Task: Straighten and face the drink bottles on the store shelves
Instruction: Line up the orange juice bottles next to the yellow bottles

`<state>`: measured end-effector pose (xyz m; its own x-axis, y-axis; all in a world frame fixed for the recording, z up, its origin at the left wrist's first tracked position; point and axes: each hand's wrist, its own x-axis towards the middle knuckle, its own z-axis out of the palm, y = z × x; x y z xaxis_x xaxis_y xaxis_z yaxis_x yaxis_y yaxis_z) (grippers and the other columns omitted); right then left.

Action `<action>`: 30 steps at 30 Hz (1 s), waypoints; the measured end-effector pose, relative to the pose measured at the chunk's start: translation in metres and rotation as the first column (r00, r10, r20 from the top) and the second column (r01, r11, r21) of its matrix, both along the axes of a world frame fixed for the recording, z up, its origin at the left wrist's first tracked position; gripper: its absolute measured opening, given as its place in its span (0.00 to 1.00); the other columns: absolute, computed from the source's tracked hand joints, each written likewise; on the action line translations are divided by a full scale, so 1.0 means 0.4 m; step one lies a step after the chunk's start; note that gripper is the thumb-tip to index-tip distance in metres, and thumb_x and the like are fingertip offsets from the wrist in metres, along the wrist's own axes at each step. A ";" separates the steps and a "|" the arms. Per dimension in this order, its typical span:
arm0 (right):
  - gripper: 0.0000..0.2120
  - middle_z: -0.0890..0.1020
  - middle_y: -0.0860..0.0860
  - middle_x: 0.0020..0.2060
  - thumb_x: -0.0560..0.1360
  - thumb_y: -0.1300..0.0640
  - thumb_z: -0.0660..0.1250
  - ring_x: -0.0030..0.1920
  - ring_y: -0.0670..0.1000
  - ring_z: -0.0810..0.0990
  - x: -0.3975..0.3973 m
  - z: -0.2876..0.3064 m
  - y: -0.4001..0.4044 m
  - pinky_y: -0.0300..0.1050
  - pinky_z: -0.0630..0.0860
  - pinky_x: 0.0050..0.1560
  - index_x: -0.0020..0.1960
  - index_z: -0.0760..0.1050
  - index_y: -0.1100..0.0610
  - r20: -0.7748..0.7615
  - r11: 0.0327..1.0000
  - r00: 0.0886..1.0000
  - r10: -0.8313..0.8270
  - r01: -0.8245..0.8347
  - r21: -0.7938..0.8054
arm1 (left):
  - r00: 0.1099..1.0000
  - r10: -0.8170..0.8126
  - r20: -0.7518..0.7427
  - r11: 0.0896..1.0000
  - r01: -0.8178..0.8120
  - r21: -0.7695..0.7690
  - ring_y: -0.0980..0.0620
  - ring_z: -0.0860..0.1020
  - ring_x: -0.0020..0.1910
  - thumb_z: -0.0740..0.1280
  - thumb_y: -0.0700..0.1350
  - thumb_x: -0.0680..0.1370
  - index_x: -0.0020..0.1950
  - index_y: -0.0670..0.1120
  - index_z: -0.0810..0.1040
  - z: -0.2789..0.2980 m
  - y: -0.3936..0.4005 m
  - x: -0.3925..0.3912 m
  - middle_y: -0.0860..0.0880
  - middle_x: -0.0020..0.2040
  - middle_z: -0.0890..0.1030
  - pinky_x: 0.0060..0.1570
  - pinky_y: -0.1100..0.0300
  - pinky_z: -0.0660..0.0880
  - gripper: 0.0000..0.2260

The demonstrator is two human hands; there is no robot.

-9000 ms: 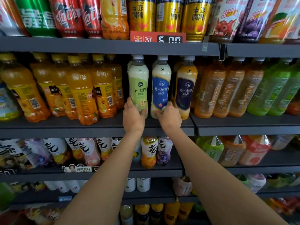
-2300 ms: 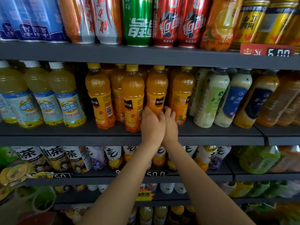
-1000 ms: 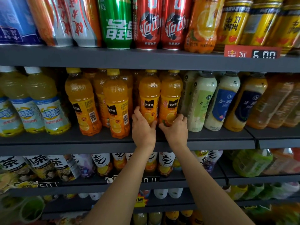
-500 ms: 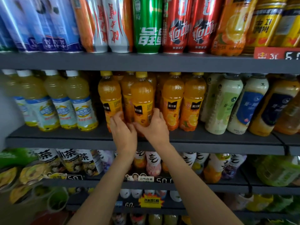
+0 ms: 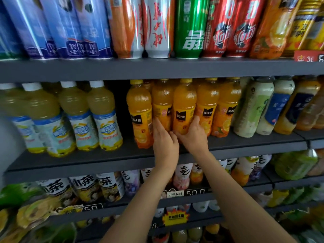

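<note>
Several orange juice bottles with black-tagged labels stand in a row on the dark middle shelf (image 5: 87,163). My left hand (image 5: 164,144) grips the base of the second orange juice bottle (image 5: 162,102), fingers reaching up its left side. Touching it on the right, my right hand (image 5: 192,135) grips the low part of the third orange juice bottle (image 5: 184,104), thumb up its right side. The first bottle (image 5: 139,109) stands just left, a little forward. Two more (image 5: 226,109) stand to the right, labels facing out.
Pale yellow juice bottles (image 5: 103,120) with blue-white labels stand to the left across a gap. Milk tea bottles (image 5: 254,106) lean on the right. Tall cans (image 5: 189,28) fill the shelf above. Labelled bottles (image 5: 108,186) and a price tag (image 5: 194,192) sit below.
Over the last second both hands moved left, from the two right-hand orange bottles to the second and third ones. In the last half second they stayed low on those bottles.
</note>
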<state>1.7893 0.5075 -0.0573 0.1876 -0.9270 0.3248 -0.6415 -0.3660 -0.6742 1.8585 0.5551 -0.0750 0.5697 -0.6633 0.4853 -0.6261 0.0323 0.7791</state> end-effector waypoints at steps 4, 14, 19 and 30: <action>0.28 0.76 0.59 0.56 0.72 0.41 0.67 0.54 0.62 0.77 0.013 0.008 0.011 0.55 0.74 0.48 0.59 0.63 0.62 -0.014 0.995 0.995 -0.095 0.094 -0.021 | 0.974 0.078 -0.212 0.997 -0.081 -0.006 0.47 0.57 0.75 0.60 0.38 0.80 0.76 0.39 0.50 0.045 -0.054 -0.015 0.42 0.76 0.58 0.70 0.61 0.54 0.28; 0.31 0.66 0.58 0.63 0.72 0.45 0.70 0.56 0.64 0.74 -0.054 -0.009 0.043 0.54 0.71 0.51 0.66 0.62 0.61 -0.111 0.971 0.965 -0.239 0.236 -0.032 | 0.906 0.258 -0.335 0.966 -0.242 0.089 0.44 0.63 0.72 0.69 0.38 0.73 0.74 0.41 0.58 0.042 -0.126 0.000 0.41 0.72 0.65 0.70 0.51 0.61 0.32; 0.35 0.68 0.56 0.63 0.70 0.46 0.72 0.61 0.59 0.72 -0.067 -0.006 0.024 0.52 0.70 0.55 0.69 0.61 0.60 -0.080 0.991 0.989 -0.127 0.123 -0.057 | 0.972 0.180 -0.148 0.978 -0.160 0.137 0.44 0.65 0.70 0.67 0.43 0.76 0.73 0.40 0.59 0.024 -0.092 0.015 0.42 0.70 0.67 0.68 0.52 0.64 0.29; 0.28 0.71 0.56 0.63 0.74 0.53 0.69 0.62 0.58 0.73 -0.010 -0.006 0.003 0.50 0.72 0.56 0.68 0.61 0.61 -0.070 0.997 0.997 -0.018 0.013 -0.072 | 0.994 -0.107 0.029 0.929 0.089 0.359 0.46 0.70 0.66 0.65 0.46 0.78 0.69 0.42 0.62 0.071 0.000 0.094 0.44 0.66 0.71 0.63 0.56 0.66 0.22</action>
<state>1.7853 0.5086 -0.0598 0.1980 -0.9047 0.3772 -0.6926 -0.4014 -0.5993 1.8962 0.5551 -0.0466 0.4754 -0.8489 0.2308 -0.6701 -0.1795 0.7203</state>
